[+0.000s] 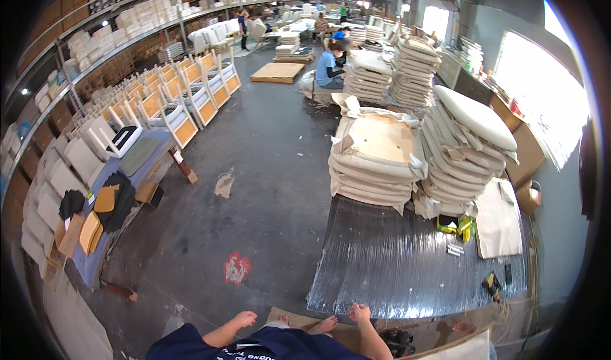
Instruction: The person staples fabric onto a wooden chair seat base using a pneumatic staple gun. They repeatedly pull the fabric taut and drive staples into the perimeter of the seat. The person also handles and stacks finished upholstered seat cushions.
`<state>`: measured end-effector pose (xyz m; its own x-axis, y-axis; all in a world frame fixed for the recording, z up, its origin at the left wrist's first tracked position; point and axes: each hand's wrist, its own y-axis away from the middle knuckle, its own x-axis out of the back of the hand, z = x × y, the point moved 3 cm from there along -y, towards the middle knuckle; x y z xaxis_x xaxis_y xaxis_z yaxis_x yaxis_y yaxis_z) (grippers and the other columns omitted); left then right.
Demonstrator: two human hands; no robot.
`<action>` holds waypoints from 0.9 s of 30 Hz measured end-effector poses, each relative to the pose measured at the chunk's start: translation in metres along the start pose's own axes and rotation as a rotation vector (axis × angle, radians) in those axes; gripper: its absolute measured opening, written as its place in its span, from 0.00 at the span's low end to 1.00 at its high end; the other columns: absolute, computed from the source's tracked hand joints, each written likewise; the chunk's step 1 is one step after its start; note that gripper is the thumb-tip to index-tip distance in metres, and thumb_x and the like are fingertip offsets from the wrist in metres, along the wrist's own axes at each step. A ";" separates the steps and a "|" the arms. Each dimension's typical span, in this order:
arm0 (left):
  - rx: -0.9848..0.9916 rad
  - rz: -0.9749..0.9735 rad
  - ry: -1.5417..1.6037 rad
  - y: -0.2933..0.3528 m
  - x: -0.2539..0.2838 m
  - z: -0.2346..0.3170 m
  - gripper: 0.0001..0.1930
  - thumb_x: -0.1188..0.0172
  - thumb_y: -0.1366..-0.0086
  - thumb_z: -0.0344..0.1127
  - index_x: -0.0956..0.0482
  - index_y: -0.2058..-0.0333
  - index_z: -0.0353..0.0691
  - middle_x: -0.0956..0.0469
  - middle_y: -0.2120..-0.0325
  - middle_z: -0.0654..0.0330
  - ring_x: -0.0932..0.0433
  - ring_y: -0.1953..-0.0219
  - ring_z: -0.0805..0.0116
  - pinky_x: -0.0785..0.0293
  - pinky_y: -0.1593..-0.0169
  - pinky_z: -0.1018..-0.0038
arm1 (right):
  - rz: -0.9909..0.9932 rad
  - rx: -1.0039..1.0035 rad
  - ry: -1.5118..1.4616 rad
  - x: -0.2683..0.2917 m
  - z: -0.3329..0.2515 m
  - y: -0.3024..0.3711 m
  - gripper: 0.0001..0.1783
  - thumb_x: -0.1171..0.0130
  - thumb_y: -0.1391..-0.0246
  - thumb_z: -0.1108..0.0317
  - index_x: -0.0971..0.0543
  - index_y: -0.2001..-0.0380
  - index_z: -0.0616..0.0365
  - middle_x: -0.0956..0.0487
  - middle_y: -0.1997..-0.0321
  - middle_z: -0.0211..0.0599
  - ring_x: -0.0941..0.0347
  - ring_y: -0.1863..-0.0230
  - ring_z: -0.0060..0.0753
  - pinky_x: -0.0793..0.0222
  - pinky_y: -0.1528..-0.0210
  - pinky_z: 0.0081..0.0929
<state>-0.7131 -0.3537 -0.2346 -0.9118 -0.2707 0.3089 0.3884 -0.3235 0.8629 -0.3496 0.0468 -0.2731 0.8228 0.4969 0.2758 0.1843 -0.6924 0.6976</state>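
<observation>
My left hand (245,319) is closed above the floor at the lower edge, touching nothing that I can see. My right hand (359,312) is also closed, by the near edge of a low worktable (382,258) covered in shiny plastic film; no object shows in its fingers. At the table's far side stands a stack of beige upholstered seat pads (369,169), its top one showing bare wood. A taller, leaning stack of pads (458,156) is beside it. Toward the right lie a folded beige cloth (499,223), yellow-green boxes (466,228), staple strips (455,250) and a staple gun (490,285).
On the left, a bench (140,169) carries dark cloth and tan pieces, with chair frames (191,99) in rows behind. A wooden board (277,72) lies farther off on the dark floor (254,169). A seated person in blue (328,64) works near more pad stacks.
</observation>
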 end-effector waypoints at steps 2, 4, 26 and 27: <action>-0.048 -0.040 -0.067 -0.017 0.019 0.013 0.19 0.41 0.25 0.50 0.15 0.45 0.46 0.13 0.61 0.63 0.18 0.64 0.71 0.23 0.67 0.67 | 0.087 -0.011 -0.082 0.008 0.033 0.017 0.17 0.39 0.30 0.55 0.16 0.63 0.60 0.15 0.73 0.38 0.19 0.79 0.30 0.24 0.79 0.30; -0.120 -0.083 -0.168 -0.043 0.036 0.043 0.20 0.40 0.25 0.50 0.15 0.44 0.45 0.14 0.61 0.62 0.18 0.64 0.70 0.23 0.67 0.67 | 0.198 -0.005 -0.233 0.012 0.078 0.040 0.17 0.40 0.29 0.56 0.17 0.64 0.60 0.15 0.73 0.39 0.21 0.80 0.30 0.25 0.79 0.31; -0.774 -0.770 -0.725 0.038 -0.304 0.289 0.20 0.48 0.17 0.49 0.19 0.43 0.41 0.15 0.60 0.63 0.18 0.61 0.73 0.23 0.57 0.69 | 2.128 -0.334 -1.557 -0.083 0.492 0.626 0.15 0.49 0.25 0.54 0.17 0.55 0.47 0.16 0.68 0.27 0.22 0.76 0.22 0.28 0.76 0.24; -0.782 -0.888 -0.715 0.074 -0.350 0.302 0.22 0.49 0.17 0.52 0.22 0.37 0.44 0.15 0.52 0.63 0.18 0.53 0.71 0.22 0.50 0.66 | 2.150 -0.318 -1.516 -0.063 0.497 0.636 0.16 0.48 0.25 0.52 0.16 0.54 0.47 0.15 0.67 0.27 0.21 0.74 0.22 0.26 0.73 0.24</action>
<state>-0.4059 -0.0095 -0.1579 -0.6680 0.7343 0.1207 -0.5965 -0.6253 0.5031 -0.0171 -0.6853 -0.1759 -0.5614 -0.8250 0.0641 -0.7582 0.5439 0.3596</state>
